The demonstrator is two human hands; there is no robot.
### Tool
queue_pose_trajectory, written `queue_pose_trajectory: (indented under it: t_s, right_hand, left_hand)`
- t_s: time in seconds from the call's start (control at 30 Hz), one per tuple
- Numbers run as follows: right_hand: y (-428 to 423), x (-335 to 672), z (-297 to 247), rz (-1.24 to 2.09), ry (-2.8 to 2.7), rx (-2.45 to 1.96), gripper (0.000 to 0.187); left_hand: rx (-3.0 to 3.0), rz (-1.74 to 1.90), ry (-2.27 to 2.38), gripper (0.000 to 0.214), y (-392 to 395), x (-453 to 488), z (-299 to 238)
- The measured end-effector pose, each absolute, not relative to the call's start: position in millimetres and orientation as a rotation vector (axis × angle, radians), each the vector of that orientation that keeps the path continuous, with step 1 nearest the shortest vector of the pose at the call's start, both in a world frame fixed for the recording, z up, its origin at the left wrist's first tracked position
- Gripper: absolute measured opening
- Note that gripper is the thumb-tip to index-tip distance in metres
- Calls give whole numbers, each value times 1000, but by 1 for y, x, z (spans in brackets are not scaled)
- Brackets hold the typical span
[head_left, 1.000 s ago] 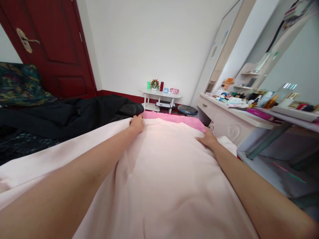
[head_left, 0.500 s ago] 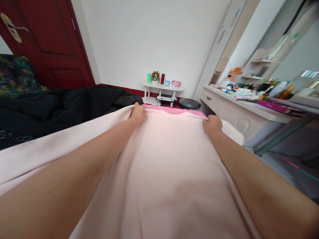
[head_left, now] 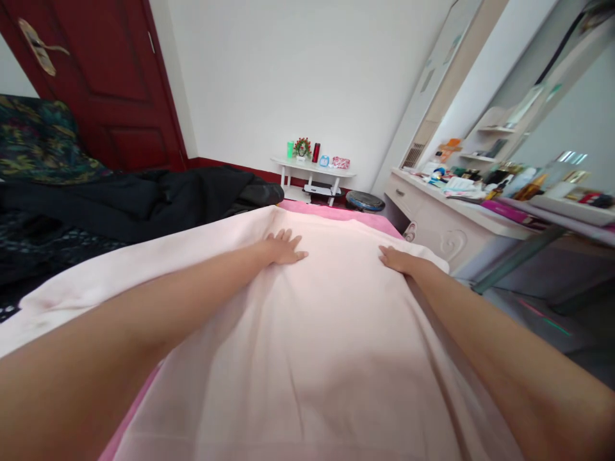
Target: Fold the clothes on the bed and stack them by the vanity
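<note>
A pale pink long-sleeved top (head_left: 331, 320) lies spread out in front of me, its neck end away from me and one sleeve stretching to the left. Under it a brighter pink cloth (head_left: 336, 211) shows along the far edge and at the lower left. My left hand (head_left: 284, 247) rests flat on the top near its left shoulder, fingers spread. Near the right shoulder my right hand (head_left: 394, 258) also lies on the fabric, its visible fingers stretched out. Neither hand grips the cloth. Some soft creases run down the body of the top.
Black clothing (head_left: 192, 198) is heaped at the left, before a dark red door (head_left: 120, 109). A low white table (head_left: 312, 168) with small items stands by the far wall. Along the right runs a white dressing table (head_left: 432, 205) crowded with bottles. A round dark stool (head_left: 365, 201) sits between them.
Both hands have let go of the top's shoulder edges and come slightly nearer to me. They now lie open on the fabric, which rests lower and flatter.
</note>
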State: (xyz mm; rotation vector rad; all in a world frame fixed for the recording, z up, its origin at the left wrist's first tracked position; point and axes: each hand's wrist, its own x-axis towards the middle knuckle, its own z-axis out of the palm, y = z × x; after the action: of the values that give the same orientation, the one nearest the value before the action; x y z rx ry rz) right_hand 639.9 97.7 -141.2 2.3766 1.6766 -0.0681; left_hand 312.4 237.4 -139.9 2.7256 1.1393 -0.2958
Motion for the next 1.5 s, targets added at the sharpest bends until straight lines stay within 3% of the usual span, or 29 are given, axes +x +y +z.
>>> queue_pose_trajectory:
  t_s: [0.1, 0.23, 0.43, 0.63, 0.9, 1.03, 1.2, 1.33, 1.5]
  right_hand:
    - [57, 619, -132, -158, 1673, 2342, 58]
    - [-14, 583, -112, -213, 1924, 2301, 50]
    - [-168, 527, -94, 125, 2236, 2579, 40]
    - [-285, 497, -111, 290, 2183, 2878, 36]
    - [-292, 447, -128, 172, 2200, 2682, 47]
    - [-285, 455, -140, 278, 2188, 2750, 43]
    - [-271, 466, -152, 275, 2140, 2809, 61]
    - [-269, 479, -132, 212, 2195, 2830, 43]
    - [-293, 501, -88, 549, 2044, 3002, 30]
  left_hand:
    - [2782, -320, 990, 84, 200, 269, -141]
    - [2843, -287, 693, 82, 147, 192, -135]
    - [2807, 96, 414, 40, 65, 80, -111]
    - [2873, 381, 363, 38, 5, 30, -120]
    - [2943, 421, 459, 26, -17, 50, -127]
    - [2951, 410, 505, 32, -16, 52, -126]
    - [2946, 418, 539, 38, -9, 47, -132]
    - [2789, 325, 514, 27, 2, 44, -105]
    - [2703, 326, 458, 18, 17, 33, -52]
